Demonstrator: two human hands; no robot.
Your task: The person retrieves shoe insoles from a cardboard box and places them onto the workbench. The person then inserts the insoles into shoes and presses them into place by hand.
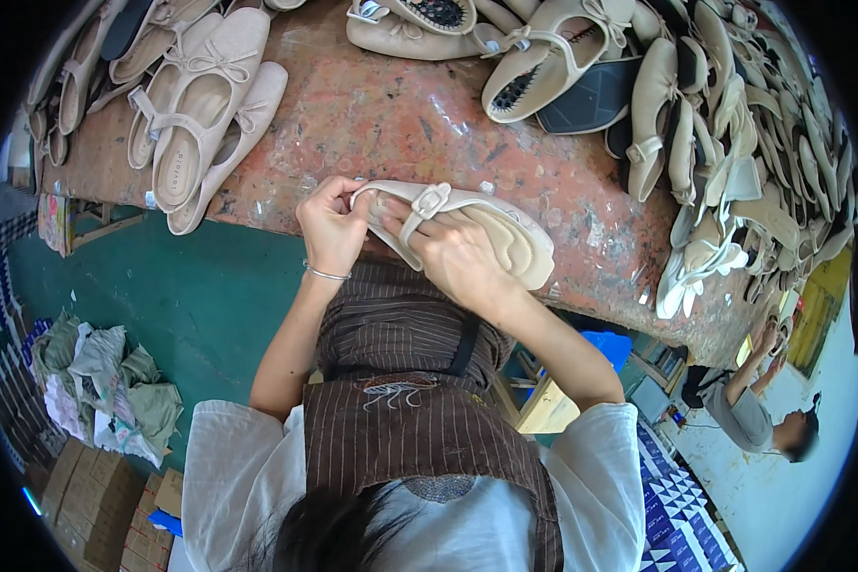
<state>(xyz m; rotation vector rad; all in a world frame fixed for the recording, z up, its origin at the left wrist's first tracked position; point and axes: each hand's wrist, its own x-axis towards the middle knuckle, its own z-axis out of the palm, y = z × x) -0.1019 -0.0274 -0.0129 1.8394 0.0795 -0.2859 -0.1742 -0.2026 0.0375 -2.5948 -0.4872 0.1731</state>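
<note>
We look down on a worn reddish desk (353, 114), its surface flecked and scuffed with pale and dark marks, curving across the view above a green floor (233, 286). Along its right side we see a deep heap of shoes (724, 114), and on the left a group of shoes with bows (214, 91). Below left, a pile of crumpled cloth (110, 391) sits near brown cartons (90, 500); at the far right another person (748, 415) in a grey top works with raised hands.

Both of our hands are on one pale shoe (516, 224), which is at the near edge of the desk, in front of our apron (405, 429). The left hand (333, 227), a thin bangle (326, 274) at its wrist, has a narrow grip, thumb and fingers pinching the rim at the shoe's left end. The right hand (459, 253) holds the shoe around its middle, fingers bent by the buckled strap (431, 202) (which end is the toe, we cannot surely tell).

The shoe looks smooth and matte beige, with a rounded right end where the padded lining shows in curved ridges. Our apron is dark brown cloth with fine pale stripes, over loose white sleeves (233, 458).
</note>
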